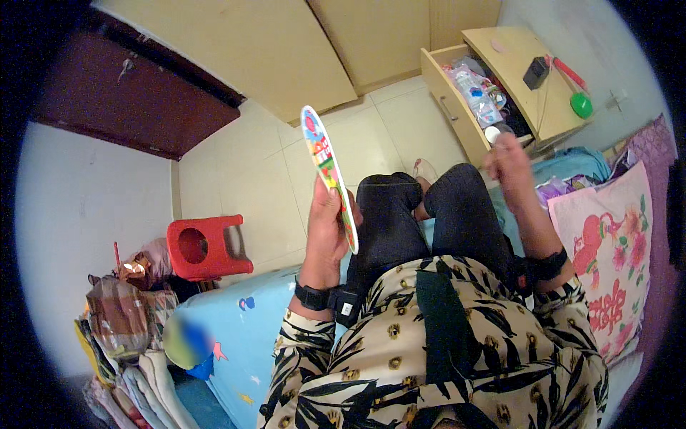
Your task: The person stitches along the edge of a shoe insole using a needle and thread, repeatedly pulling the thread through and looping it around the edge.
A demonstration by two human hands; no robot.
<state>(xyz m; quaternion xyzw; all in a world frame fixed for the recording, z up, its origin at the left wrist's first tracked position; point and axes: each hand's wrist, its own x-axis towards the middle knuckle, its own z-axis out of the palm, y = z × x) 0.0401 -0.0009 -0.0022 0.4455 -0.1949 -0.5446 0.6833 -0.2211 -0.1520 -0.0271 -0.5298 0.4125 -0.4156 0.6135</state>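
Observation:
My left hand [328,221] grips the lower part of a flat, thin board [324,153] with a white edge. Bright printing covers its face, including a house and greenery; it stands tilted nearly edge-on, so its full outline cannot be told. My right hand [512,166] is raised over the right thigh, close to the pulled-out wooden drawer [454,107]. Motion blurs that hand and its fingers look curled; whether they hold something small cannot be told. A faint thin line [394,185] crosses over the knees between the hands.
Plastic packets [477,96] fill the drawer, with a white round item [493,134] at its near end. A black box [536,73] and a green-ended red object [580,105] lie on the cabinet. A red plastic stool [206,246] stands left, beside the blue-sheeted bed [257,316] and folded clothes [144,391].

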